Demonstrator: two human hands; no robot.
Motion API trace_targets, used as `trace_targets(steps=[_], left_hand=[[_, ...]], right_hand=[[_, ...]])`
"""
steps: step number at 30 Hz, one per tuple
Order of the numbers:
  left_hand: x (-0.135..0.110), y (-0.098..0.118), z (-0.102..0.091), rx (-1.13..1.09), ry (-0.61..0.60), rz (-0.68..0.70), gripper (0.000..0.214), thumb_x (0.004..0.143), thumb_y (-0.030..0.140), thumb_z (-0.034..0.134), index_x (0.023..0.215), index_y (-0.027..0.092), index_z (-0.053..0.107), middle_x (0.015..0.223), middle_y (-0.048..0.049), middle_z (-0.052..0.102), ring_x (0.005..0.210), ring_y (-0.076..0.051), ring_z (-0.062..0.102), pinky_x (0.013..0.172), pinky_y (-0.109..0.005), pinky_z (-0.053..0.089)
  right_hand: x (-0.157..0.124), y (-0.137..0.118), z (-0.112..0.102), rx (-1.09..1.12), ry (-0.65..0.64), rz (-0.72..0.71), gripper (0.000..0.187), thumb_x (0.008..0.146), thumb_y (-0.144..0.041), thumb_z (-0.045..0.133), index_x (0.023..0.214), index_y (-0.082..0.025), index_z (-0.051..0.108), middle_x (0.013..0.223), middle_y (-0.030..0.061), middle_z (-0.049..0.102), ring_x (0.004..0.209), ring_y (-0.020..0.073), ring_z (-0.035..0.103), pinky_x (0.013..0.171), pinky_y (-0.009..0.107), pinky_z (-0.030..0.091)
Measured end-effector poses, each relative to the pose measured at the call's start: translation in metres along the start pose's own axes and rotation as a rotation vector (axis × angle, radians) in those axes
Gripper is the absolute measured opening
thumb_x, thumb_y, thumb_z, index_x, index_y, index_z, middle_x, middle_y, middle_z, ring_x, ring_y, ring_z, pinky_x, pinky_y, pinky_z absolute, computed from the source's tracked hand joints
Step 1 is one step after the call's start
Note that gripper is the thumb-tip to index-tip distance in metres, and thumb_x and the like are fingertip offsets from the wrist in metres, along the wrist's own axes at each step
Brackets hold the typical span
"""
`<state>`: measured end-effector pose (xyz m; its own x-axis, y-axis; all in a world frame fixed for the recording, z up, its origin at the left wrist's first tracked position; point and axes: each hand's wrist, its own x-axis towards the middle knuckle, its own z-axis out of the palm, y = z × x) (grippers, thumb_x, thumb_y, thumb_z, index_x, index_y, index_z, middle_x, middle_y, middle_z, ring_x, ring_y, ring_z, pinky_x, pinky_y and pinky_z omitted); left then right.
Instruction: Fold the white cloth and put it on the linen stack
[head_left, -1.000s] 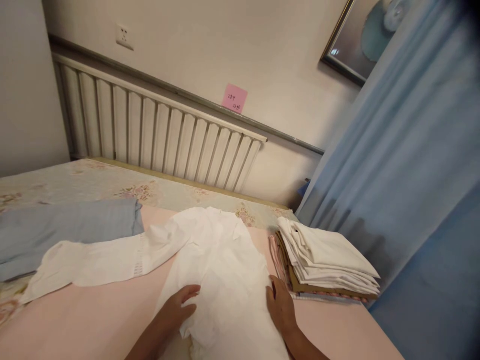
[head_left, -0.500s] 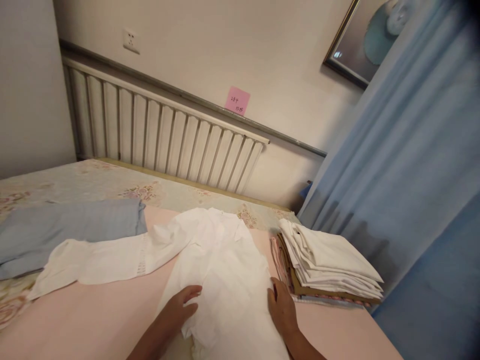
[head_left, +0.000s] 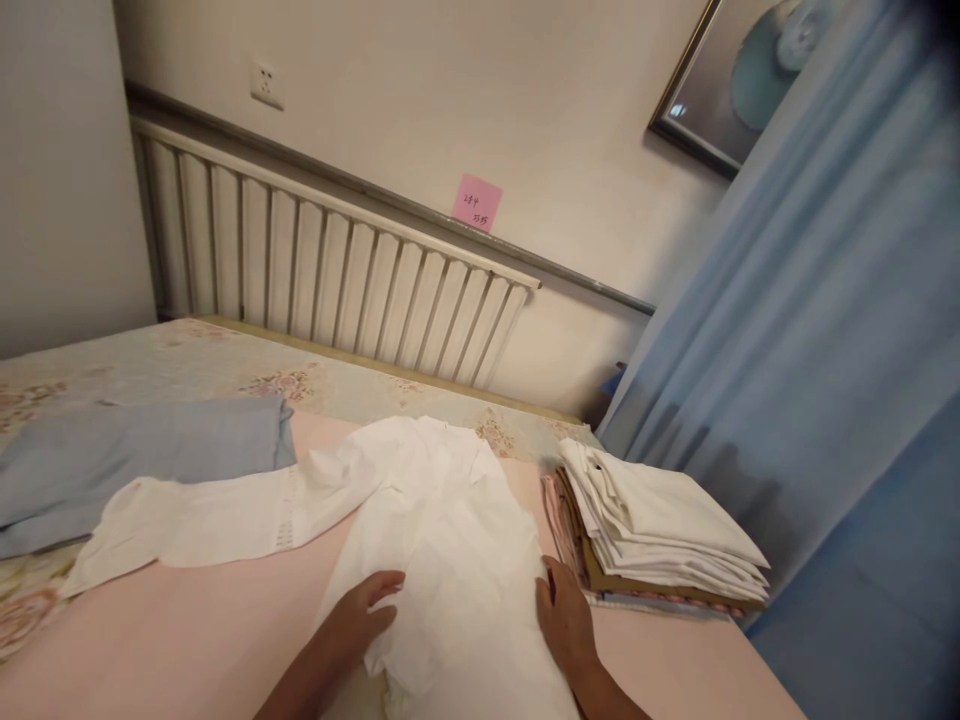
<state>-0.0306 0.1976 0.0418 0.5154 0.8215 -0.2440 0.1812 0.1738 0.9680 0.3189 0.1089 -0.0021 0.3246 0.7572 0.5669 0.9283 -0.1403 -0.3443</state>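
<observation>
A white long-sleeved shirt (head_left: pixel 442 540) lies spread on a pink sheet (head_left: pixel 187 640), one sleeve stretched out to the left. My left hand (head_left: pixel 356 620) rests on the shirt's left edge with its fingers curled over the fabric. My right hand (head_left: pixel 564 620) lies flat against the shirt's right edge, fingers together and extended. Neither hand lifts the cloth.
A stack of folded white and tan clothes (head_left: pixel 660 530) sits just right of my right hand. A folded light blue cloth (head_left: pixel 142 460) lies at the left on the floral bedspread (head_left: pixel 225 365). A slatted headboard (head_left: pixel 337 260) and a blue curtain (head_left: pixel 810 330) border the bed.
The hands and shirt stay where they were. Only the view has shifted slightly.
</observation>
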Motion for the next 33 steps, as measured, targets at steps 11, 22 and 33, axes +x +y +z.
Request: trace_targets(steps=[11, 22, 33], left_hand=[[-0.004, 0.006, 0.001, -0.011, 0.026, -0.007, 0.065, 0.06, 0.038, 0.056, 0.121, 0.013, 0.054, 0.135, -0.0135, 0.055, 0.126, -0.026, 0.048, 0.102, -0.032, 0.04], [-0.001, 0.001, -0.001, 0.004, 0.022, 0.009, 0.062, 0.061, 0.037, 0.056, 0.12, 0.015, 0.055, 0.134, -0.0136, 0.055, 0.125, -0.026, 0.05, 0.102, -0.034, 0.04], [0.004, -0.011, -0.002, 0.005, -0.015, 0.046, 0.065, 0.065, 0.036, 0.055, 0.126, 0.014, 0.052, 0.138, -0.0125, 0.052, 0.129, -0.024, 0.045, 0.104, -0.032, 0.038]], right_hand=[[0.0, 0.002, 0.001, -0.004, -0.016, -0.006, 0.034, 0.086, -0.026, 0.043, 0.115, -0.014, 0.056, 0.109, 0.0127, 0.064, 0.103, 0.0247, 0.059, 0.093, 0.039, 0.047], [0.001, 0.001, 0.001, -0.022, -0.023, -0.003, 0.035, 0.086, -0.027, 0.043, 0.116, -0.014, 0.057, 0.109, 0.0127, 0.064, 0.103, 0.0249, 0.059, 0.093, 0.04, 0.047], [0.001, -0.001, -0.001, -0.019, -0.047, 0.012, 0.035, 0.087, -0.027, 0.042, 0.116, -0.014, 0.057, 0.109, 0.0118, 0.064, 0.104, 0.0237, 0.059, 0.094, 0.038, 0.046]])
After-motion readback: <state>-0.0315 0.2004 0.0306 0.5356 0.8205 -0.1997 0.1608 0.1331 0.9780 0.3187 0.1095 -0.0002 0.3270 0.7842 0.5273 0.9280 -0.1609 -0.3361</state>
